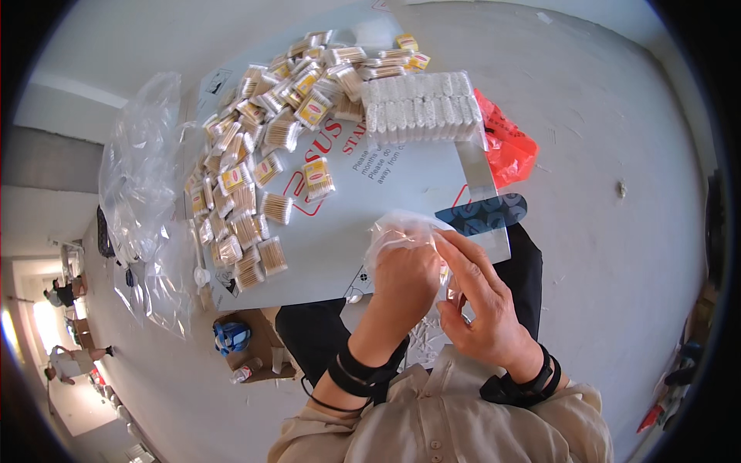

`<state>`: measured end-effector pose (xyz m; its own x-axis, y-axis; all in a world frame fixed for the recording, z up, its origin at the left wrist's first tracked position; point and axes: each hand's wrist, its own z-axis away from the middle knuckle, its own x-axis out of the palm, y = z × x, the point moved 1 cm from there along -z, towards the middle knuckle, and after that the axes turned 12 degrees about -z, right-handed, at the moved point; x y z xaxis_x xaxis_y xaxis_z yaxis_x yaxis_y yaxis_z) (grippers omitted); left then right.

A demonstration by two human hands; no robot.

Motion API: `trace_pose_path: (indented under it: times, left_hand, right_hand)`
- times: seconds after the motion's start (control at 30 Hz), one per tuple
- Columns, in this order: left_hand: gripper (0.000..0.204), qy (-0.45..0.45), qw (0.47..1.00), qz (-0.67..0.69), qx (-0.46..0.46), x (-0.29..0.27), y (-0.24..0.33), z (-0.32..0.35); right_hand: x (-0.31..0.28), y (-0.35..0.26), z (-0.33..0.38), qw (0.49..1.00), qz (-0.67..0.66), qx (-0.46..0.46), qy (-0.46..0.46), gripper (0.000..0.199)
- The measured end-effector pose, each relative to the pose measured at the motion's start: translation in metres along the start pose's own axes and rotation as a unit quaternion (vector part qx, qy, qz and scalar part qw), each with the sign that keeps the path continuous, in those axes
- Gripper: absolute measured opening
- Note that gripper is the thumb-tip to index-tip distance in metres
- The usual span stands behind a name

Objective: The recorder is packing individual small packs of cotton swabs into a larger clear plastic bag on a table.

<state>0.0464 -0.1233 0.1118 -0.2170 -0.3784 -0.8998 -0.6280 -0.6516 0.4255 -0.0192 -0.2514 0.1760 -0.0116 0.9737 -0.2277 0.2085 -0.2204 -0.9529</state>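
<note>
A small clear plastic bag (397, 229) is bunched up between my hands at the near edge of the board. My left hand (405, 282) is curled against it, the fingertips partly hidden by the film. With fingers bent over and the thumb below, my right hand (488, 315) grips the bag's right side. Something small with a bit of colour shows between the hands, too covered to make out. Beyond them lies one pack of cotton swabs (317, 179) with a yellow label, apart from a heap of similar packs (282, 133) on the left.
A clear-wrapped block of white-tipped swab bundles (422, 108) stands at the far right of the printed board (401, 185), beside a red plastic bag (508, 147). A patterned dark strip (486, 214) crosses the right edge. Left hangs a large clear bag (143, 177); below sits a cardboard box (266, 339).
</note>
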Motion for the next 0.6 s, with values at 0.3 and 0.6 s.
trace_pose_path:
  times: [0.3,0.6]
  left_hand:
    - [0.019,0.029,0.901,0.344,-0.263,-0.103,-0.059,-0.011]
    - [0.033,0.003,0.91,-0.101,-0.402,0.019,-0.221,-0.054]
  right_hand:
    - [-0.019,0.009,0.002,0.995,-0.057,0.06,0.063,0.074]
    - [-0.018,0.009,-0.004,0.996,-0.06,0.06,0.041,0.073]
